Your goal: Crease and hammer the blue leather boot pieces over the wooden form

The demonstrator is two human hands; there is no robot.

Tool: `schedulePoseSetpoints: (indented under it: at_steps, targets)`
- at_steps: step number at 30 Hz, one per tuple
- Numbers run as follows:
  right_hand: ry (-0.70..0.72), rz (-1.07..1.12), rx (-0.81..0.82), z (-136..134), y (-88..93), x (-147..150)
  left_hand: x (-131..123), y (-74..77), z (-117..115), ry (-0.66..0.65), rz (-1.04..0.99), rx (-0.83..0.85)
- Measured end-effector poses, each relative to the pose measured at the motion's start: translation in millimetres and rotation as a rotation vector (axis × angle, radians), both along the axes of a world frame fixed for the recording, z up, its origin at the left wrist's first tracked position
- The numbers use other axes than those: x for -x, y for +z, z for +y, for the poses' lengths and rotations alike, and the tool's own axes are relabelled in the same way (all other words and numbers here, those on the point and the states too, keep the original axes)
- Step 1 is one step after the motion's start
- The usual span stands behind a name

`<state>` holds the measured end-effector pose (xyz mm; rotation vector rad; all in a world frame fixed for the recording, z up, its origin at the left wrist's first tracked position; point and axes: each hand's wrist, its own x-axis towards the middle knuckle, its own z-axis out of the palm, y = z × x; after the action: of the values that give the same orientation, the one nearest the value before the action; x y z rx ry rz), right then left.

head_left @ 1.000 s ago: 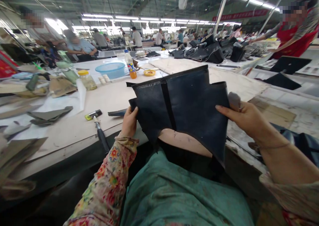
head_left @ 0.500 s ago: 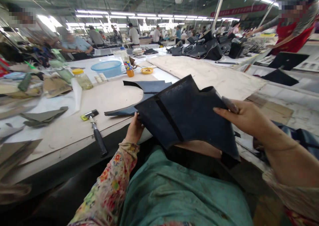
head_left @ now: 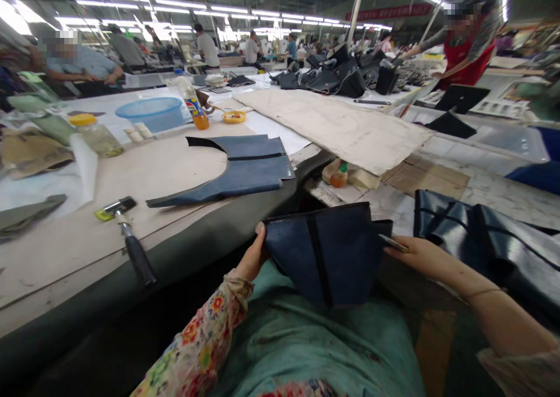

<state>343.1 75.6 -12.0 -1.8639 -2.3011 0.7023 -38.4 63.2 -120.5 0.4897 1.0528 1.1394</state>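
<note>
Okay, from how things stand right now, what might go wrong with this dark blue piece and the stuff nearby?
The slim tool in the right hand is close to the right edge of the dark blue piece; a slip might scratch it. The left hand pinches that piece near its upper left corner, so it could slip or crease. The handle of the hammer reaches the near edge of the table, where a sleeve might knock it.

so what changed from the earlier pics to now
The dark blue panel has come down and right, away from the table, fully uncovering the blue piece lying there. The view has swung right. The left hand still grips the panel's left edge; the right hand still holds a small tool, its hold on the panel unclear. The hammer stayed put.
</note>
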Motion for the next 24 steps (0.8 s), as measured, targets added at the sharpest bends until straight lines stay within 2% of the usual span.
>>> schedulePoseSetpoints:
  at_steps: [2,5,7,9,11,13,17,19,21,24]
  targets:
    - [-0.064,0.062,-0.086,-3,3.0,-1,0,-0.7,1,-0.002,0.047,0.006]
    - [-0.17,0.133,-0.398,-2,18.2,11,-1,4.0,3,0.007,0.075,0.044]
    - [-0.067,0.106,-0.497,1,24.6,23,0,7.5,2,0.028,0.094,0.079]
    - [0.089,0.015,-0.493,2,23.2,35,2,9.9,0,0.042,0.13,0.062]
    - [0.161,-0.064,-0.481,-2,14.5,44,6,10.5,-5,0.058,0.215,-0.004]
    - [0.152,-0.072,-0.506,-11,0.4,48,12,9.0,-10,0.109,0.361,-0.104]
    - [0.111,-0.007,-0.585,-40,-35.2,44,21,6.6,-17,0.336,0.849,-0.315]
    - [0.05,0.027,-0.613,-55,-52.0,41,18,11.8,-18,0.416,1.073,-0.427]
    - [-0.009,0.082,-0.598,-67,-64.0,39,6,22.7,-18,0.413,1.212,-0.591]
    - [-0.069,0.165,-0.542,-77,-71.0,42,-28,43.0,-18,0.231,1.298,-0.853]
